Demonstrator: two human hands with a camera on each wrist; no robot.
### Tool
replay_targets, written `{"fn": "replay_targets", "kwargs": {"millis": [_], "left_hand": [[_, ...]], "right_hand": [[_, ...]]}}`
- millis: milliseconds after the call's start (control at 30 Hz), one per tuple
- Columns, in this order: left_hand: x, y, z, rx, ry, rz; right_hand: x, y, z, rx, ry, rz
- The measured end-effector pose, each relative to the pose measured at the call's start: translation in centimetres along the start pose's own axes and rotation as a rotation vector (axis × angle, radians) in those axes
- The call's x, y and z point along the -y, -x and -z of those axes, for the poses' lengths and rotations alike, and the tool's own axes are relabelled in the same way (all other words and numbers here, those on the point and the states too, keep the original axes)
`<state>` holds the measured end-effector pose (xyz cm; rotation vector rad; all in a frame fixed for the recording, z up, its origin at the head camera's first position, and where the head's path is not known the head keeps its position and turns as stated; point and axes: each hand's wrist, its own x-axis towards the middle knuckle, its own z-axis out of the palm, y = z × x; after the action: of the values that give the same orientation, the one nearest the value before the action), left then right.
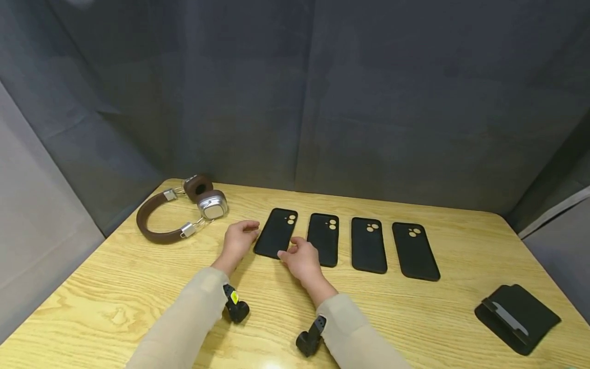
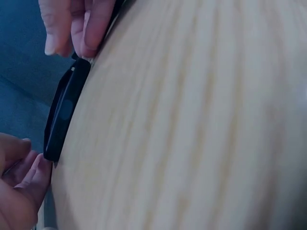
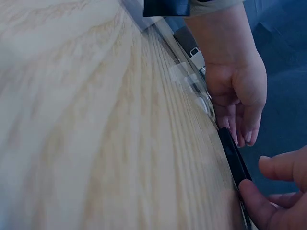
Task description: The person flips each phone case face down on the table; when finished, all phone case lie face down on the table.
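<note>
Four-in-a-row style black phone cases lie back-up on the wooden table, and both hands are at the leftmost phone case (image 1: 275, 233), which is slightly tilted. My left hand (image 1: 238, 240) is beside its left edge, fingertips right at the side. On the other side, my right hand (image 1: 301, 259) has its thumb at the lower right corner and its fingers by the right edge. In the right wrist view the right thumb (image 3: 256, 203) touches the end of the case (image 3: 234, 155). The second phone case (image 1: 323, 240) is partly hidden behind the right hand.
Further right lie a third phone case (image 1: 369, 246) and a fourth phone case (image 1: 416, 251). Brown and silver headphones (image 1: 159, 237) rest at the back left. A black pouch-like item with a grey strip (image 1: 525, 312) sits at the right. A dark curtain (image 1: 295, 102) hangs behind the table.
</note>
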<state>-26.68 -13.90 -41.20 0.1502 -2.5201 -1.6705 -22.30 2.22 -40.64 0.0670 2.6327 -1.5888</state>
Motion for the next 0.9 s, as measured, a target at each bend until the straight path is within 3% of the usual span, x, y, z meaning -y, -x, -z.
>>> {"fn": "replay_targets", "kwargs": {"millis": [500, 900], "left_hand": [[-0.2, -0.5, 0.2, 0.032, -0.031, 0.104], [-0.3, -0.4, 0.5, 0.052, 0.060, 0.137]], "right_hand": [[0.3, -0.1, -1.1, -0.051, 0.096, 0.030], [0.3, 0.1, -1.3, -0.055, 0.105, 0.030]]}}
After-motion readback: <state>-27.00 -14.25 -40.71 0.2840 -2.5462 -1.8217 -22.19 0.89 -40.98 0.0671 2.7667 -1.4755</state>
